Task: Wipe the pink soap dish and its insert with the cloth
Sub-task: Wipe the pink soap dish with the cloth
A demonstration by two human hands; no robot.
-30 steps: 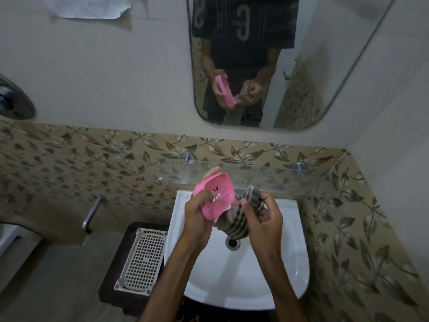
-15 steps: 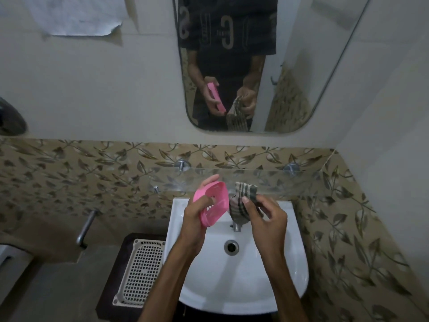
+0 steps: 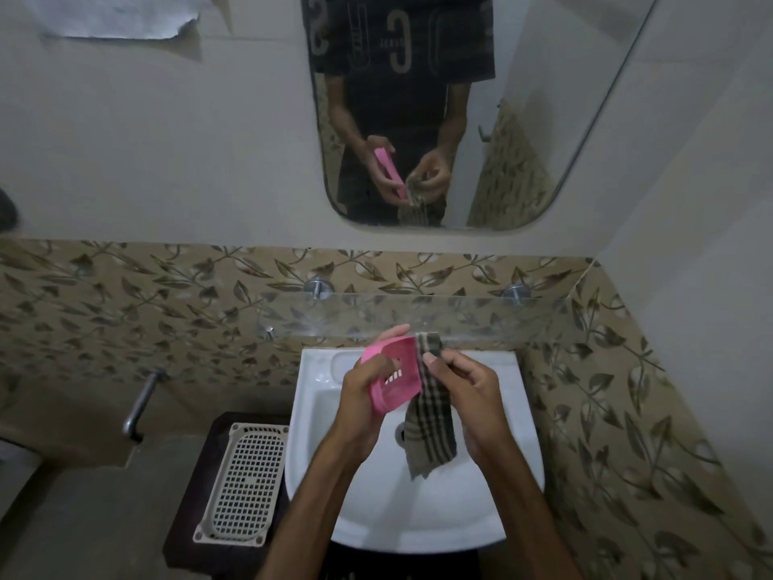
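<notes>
Pink soap dish (image 3: 393,376) held up over the far part of the white sink (image 3: 318,395), tilted on edge with its slotted inner face toward the camera. Gripped by the left hand (image 3: 364,406): thumb pressed on the inner face near the slots, other fingers wrapped behind, their tips showing past the far rim.

Far left, low: a metal handle (image 3: 140,406) sticking out from the leaf-patterned tiles. Just left of the sink: a cream perforated tray (image 3: 242,481), lying flat on a dark stand (image 3: 200,462), well apart from both hands. Cannot tell whether this is the dish's insert.

Touching the dish's right edge: a striped cloth (image 3: 431,424), draped over that edge at the top and hanging down loose over the basin, covering part of the drain. Pinched near its top between thumb and fingertips of the right hand (image 3: 472,395), remaining fingers curled in.

Above the sink: a glass shelf (image 3: 481,316) on metal pegs. Higher still: a mirror (image 3: 523,119) reflecting the two hands, the pink dish and the cloth.
</notes>
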